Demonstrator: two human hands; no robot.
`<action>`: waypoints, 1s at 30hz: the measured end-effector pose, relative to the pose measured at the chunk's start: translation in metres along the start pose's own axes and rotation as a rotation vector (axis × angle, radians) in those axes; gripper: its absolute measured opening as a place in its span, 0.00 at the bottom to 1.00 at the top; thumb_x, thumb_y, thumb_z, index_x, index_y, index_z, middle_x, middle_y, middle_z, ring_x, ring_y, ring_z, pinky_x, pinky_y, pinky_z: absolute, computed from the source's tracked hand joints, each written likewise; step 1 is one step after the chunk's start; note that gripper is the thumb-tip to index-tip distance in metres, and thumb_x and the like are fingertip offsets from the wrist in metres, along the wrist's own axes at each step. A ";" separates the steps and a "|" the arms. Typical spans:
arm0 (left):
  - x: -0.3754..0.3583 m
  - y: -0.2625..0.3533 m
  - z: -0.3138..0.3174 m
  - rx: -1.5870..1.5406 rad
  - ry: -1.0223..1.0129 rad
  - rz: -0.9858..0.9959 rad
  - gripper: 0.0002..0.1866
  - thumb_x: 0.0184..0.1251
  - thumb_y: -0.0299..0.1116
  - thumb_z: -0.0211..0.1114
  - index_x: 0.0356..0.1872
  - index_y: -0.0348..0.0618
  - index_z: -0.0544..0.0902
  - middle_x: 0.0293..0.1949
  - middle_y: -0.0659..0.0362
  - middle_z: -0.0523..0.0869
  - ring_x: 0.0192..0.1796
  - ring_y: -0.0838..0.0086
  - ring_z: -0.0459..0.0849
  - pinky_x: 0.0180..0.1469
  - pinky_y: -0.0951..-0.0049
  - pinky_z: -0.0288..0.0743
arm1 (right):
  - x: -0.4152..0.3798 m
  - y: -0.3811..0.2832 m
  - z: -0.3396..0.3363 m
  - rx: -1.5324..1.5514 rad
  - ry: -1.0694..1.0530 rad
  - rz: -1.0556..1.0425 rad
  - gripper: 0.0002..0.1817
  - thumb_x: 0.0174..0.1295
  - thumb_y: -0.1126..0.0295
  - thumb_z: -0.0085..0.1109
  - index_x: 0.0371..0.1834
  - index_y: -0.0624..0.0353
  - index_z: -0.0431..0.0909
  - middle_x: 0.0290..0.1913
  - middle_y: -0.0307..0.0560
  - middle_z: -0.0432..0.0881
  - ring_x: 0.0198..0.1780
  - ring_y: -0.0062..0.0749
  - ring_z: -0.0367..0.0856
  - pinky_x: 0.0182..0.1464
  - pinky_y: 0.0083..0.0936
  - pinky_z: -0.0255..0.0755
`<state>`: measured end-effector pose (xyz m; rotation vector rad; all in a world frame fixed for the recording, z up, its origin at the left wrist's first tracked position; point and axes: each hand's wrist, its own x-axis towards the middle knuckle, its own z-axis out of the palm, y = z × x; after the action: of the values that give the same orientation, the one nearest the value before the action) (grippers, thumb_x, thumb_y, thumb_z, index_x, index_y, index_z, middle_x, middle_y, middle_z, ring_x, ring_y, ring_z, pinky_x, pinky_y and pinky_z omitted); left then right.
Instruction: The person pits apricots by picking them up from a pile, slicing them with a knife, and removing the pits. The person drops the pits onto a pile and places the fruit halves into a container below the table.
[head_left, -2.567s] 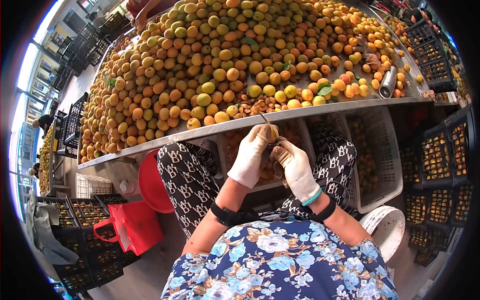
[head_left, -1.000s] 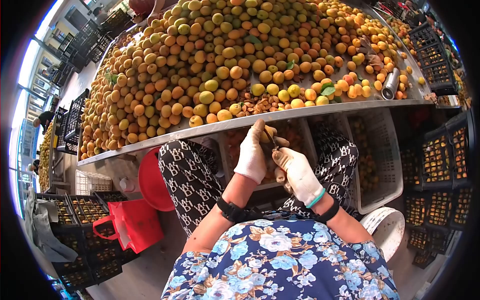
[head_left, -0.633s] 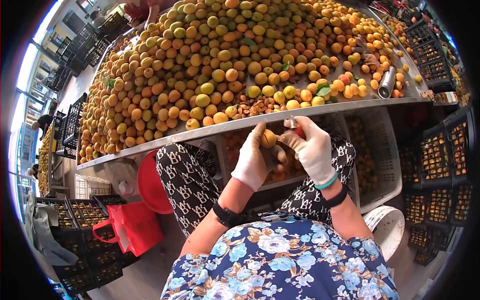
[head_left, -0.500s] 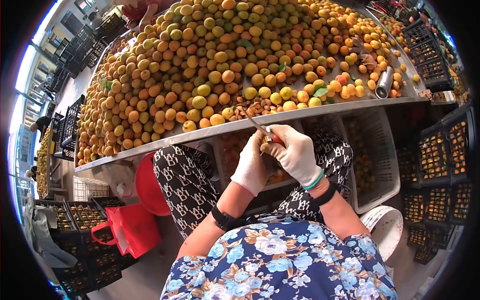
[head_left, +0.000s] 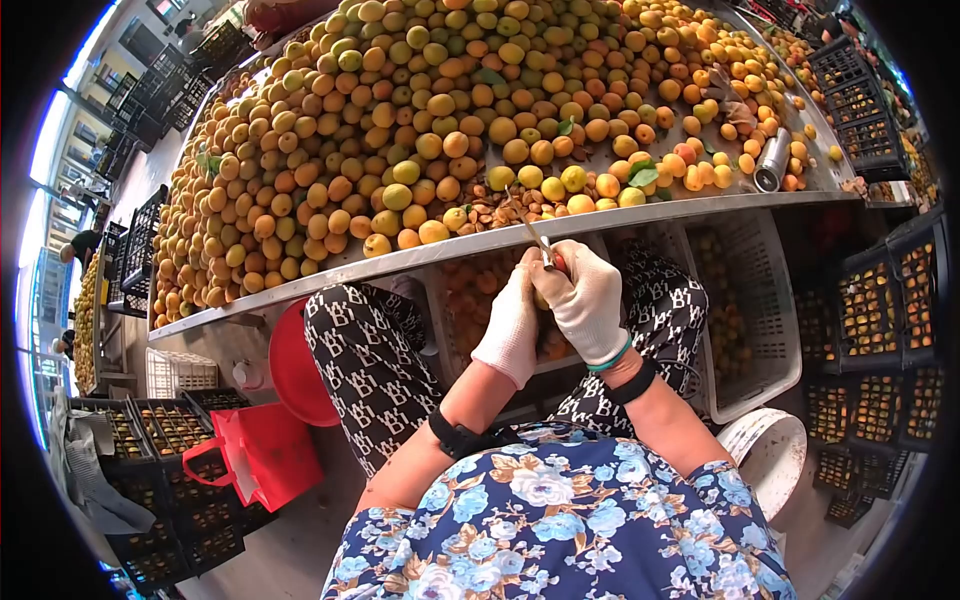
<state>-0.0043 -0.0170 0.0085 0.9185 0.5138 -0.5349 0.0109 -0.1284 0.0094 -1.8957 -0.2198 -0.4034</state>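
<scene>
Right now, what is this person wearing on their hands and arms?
Both the left hand and the right hand wear whitish knit gloves; the right glove has a teal cuff edge. A black band circles the left forearm and another the right wrist. The blue flowered top has short sleeves.

A metal table (head_left: 640, 212) carries a deep heap of apricots (head_left: 420, 130) with a steel cylinder (head_left: 771, 162) near its right end, while a red bag (head_left: 262, 455), a red bucket (head_left: 292, 368) and black crates (head_left: 880, 330) stand below.
</scene>
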 end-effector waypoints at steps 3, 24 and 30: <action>-0.001 -0.004 0.007 -0.013 0.083 0.020 0.22 0.77 0.59 0.53 0.52 0.54 0.82 0.35 0.67 0.83 0.30 0.81 0.80 0.22 0.78 0.71 | -0.005 0.000 0.005 -0.015 0.023 0.116 0.10 0.61 0.67 0.67 0.28 0.61 0.79 0.22 0.53 0.79 0.23 0.47 0.78 0.29 0.33 0.73; 0.002 -0.003 0.005 0.035 0.001 -0.035 0.24 0.74 0.62 0.54 0.49 0.54 0.82 0.25 0.63 0.81 0.17 0.72 0.77 0.18 0.70 0.73 | -0.006 -0.001 -0.020 0.622 -0.136 0.643 0.12 0.69 0.63 0.65 0.44 0.60 0.84 0.29 0.33 0.80 0.25 0.12 0.73 0.24 0.13 0.65; 0.005 0.002 0.004 -0.036 0.004 -0.024 0.21 0.75 0.61 0.54 0.44 0.57 0.82 0.24 0.65 0.80 0.16 0.76 0.75 0.15 0.78 0.63 | -0.005 -0.005 -0.024 0.602 -0.245 0.569 0.14 0.69 0.68 0.65 0.54 0.62 0.84 0.36 0.33 0.84 0.29 0.10 0.76 0.28 0.10 0.66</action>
<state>0.0016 -0.0198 0.0087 0.8799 0.5367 -0.5440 0.0005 -0.1485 0.0198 -1.3249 0.0446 0.2631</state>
